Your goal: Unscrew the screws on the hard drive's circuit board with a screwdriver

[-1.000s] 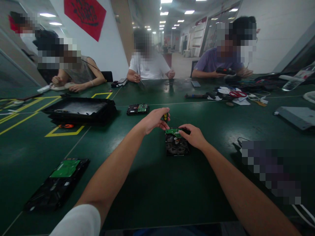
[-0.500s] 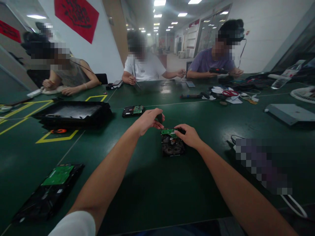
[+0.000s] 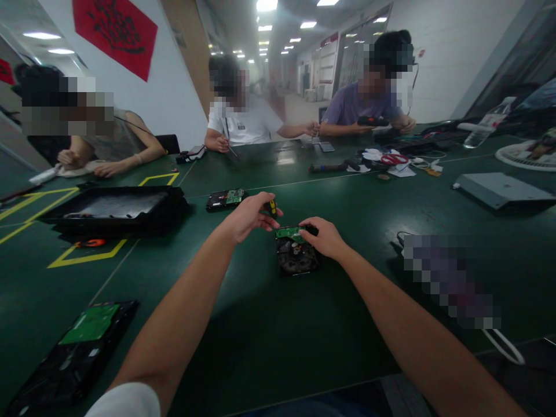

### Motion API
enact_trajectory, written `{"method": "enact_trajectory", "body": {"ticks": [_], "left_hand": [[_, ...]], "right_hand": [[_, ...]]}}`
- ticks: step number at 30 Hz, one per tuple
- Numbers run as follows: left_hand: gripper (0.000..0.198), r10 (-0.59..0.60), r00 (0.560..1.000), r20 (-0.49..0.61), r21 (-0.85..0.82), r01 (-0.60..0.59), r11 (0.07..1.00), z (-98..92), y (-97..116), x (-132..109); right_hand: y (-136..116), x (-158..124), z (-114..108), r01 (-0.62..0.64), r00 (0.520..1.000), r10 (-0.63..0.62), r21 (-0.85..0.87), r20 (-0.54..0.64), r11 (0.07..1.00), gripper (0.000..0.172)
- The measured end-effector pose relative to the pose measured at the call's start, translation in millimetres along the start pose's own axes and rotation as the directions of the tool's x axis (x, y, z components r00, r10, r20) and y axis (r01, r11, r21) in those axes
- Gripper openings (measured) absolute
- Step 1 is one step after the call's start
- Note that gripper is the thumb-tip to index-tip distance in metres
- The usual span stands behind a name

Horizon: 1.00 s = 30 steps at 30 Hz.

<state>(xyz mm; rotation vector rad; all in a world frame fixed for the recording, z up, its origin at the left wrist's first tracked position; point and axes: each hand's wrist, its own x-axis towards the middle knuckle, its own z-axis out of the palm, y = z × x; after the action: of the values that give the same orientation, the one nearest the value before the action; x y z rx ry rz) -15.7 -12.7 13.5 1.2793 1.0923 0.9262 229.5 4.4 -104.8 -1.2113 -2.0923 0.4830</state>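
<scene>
On a clock laid over the green table (image 3: 252, 359), with the spot of work as centre and twelve pointing away from the person, I look from left to right. At eight o'clock lies an outer hard drive (image 3: 73, 356), its near corner running to the lower edge of view. Toward ten o'clock are stacked black trays (image 3: 117, 217); how many, I cannot count. Just before them is an orange-handled tool (image 3: 91, 242), partly hidden by their shadow. Between ten and eleven, a farther hard drive (image 3: 226, 198) lies near the left hand (image 3: 256, 217). The fingers of this hand are bent and closed around a yellow-and-black screwdriver (image 3: 272, 207). Only its handle shows; the tip I cannot make out, nor whether it touches anything.

In the very centre, flat on the table, is the dark hard drive (image 3: 297, 262), with a green circuit board (image 3: 287, 233) at its far end. At two o'clock of it, the right hand (image 3: 324, 234) grips its corner, thumb upon the board and index finger at the far edge; the other fingers are hidden from me. Toward four o'clock, a long object (image 3: 452, 284) is blurred into squares, so I cannot name it. At two o'clock, farther, rests a grey metal cover (image 3: 504, 188).
</scene>
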Motion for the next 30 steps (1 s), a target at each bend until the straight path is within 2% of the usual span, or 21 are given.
{"method": "enact_trajectory", "body": {"ticks": [7, 13, 17, 23, 30], "left_hand": [[0.039, -0.075, 0.996, 0.045, 0.0, 0.075, 0.997, -3.9, 2, -2], [0.042, -0.116, 0.99, 0.08, -0.003, 0.117, 0.993, -6.7, 7, -6], [0.044, -0.131, 0.988, 0.087, 0.0, 0.131, 0.991, -9.2, 7, -5], [0.042, -0.138, 0.989, 0.048, -0.05, 0.141, 0.989, -13.4, 4, -2], [0.041, -0.123, 0.983, 0.138, -0.019, 0.127, 0.992, -12.0, 6, -4]], "right_hand": [[-4, 0, -4, -0.009, 0.999, 0.005, -0.09, -0.039, 0.996, 0.029], [-10, -1, -5, -0.114, 0.993, 0.116, -0.166, 0.004, 0.98, 0.032], [-12, 0, -9, -0.098, 0.992, 0.114, -0.229, 0.058, 0.968, 0.03], [-17, 0, -13, -0.096, 0.986, 0.121, -0.207, 0.114, 0.974, 0.031], [-16, 0, -11, -0.117, 0.984, 0.141, -0.202, 0.112, 0.973, 0.032]]}}
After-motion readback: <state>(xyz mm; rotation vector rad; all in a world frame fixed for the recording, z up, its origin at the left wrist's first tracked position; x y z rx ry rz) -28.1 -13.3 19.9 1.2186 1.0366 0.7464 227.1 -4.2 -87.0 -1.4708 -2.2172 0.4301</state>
